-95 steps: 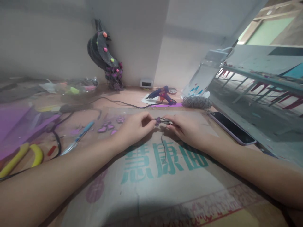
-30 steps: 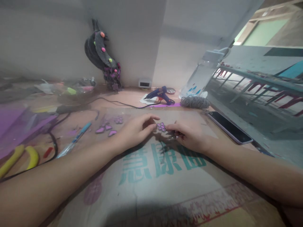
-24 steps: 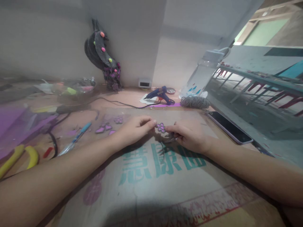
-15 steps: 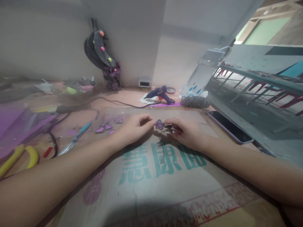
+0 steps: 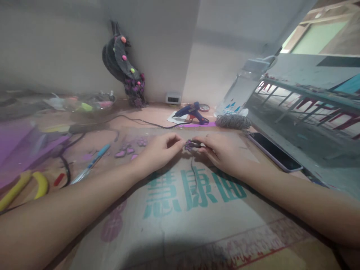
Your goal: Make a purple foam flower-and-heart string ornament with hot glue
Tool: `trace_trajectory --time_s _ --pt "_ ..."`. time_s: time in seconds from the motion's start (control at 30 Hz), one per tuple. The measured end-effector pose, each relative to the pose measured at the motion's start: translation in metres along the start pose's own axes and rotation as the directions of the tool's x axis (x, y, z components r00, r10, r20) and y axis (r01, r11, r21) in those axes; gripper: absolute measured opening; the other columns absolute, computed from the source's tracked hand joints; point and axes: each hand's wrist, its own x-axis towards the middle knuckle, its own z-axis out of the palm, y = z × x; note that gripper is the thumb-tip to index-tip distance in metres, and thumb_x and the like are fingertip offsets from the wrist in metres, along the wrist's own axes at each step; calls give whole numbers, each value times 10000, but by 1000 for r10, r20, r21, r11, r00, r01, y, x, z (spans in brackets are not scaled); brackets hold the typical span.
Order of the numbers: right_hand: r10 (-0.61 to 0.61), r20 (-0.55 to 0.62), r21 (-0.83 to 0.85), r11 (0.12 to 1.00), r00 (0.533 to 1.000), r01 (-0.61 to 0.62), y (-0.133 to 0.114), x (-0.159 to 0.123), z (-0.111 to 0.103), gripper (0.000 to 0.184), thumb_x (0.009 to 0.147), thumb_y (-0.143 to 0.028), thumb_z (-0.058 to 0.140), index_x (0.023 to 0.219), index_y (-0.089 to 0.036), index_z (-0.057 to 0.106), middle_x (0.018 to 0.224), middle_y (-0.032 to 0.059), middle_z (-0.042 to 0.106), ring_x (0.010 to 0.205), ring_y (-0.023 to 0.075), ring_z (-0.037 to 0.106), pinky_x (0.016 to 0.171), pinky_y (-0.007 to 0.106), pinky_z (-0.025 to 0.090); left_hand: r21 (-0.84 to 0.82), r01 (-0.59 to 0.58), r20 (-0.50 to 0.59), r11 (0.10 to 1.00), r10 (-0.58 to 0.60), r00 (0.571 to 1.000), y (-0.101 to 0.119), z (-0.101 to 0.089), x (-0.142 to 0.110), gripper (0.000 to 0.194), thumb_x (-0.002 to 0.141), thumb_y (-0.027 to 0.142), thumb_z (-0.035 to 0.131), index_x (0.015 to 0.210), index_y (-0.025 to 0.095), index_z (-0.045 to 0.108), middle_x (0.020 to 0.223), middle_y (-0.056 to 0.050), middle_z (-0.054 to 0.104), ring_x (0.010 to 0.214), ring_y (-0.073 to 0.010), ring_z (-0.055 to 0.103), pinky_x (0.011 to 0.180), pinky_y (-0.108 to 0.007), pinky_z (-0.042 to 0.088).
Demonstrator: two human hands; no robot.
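While a purple flower (image 5: 188, 145) is pinched at frame centre by the left hand (image 5: 164, 150), a slim tool (image 5: 197, 145) is pinched at its edge by the right hand (image 5: 221, 152).

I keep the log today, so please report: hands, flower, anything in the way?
Left hand pinching purple flower. Right hand gripping small tool at flower. Grey strand trailing below; glue gun lying beyond, out of the hands' way.

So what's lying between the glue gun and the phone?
In the head view, a bundle of gray yarn lies between the blue glue gun and the phone; some purple strip shows between gun and yarn.
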Motion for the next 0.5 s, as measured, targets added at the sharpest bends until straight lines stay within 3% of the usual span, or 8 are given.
trace_trajectory --time_s 0.1,0.23,0.5 --pt "4 76 20 1000 997 -5 1 -2 -1 371 1039 -328 382 1147 -170 700 940 79 760 815 216 655 734 328 447 7 -1 -7 1000 1 1000 -1 0 1 287 924 417 518 836 174 641 780 -12 662 676 -149 549 613 -260 403" --pt "4 26 75 997 1000 -6 2 -6 -1 432 1044 -381 340 1143 -154 693 1003 102 753 874 230 661 768 337 451 11 0 -8 1000 0 1000 -1 1 2 276 920 408 521 838 174 643 775 -10 657 680 -151 544 625 -265 402" --pt "87 34 19 996 996 -88 -9 0 -9 331 982 -332 481 1179 -130 653 1028 123 735 864 236 650 749 323 448 16 43 -36 999 -43 998 3 0 0 260 905 395 531 775 181 600 689 11 613 594 -133 499 574 -256 371"
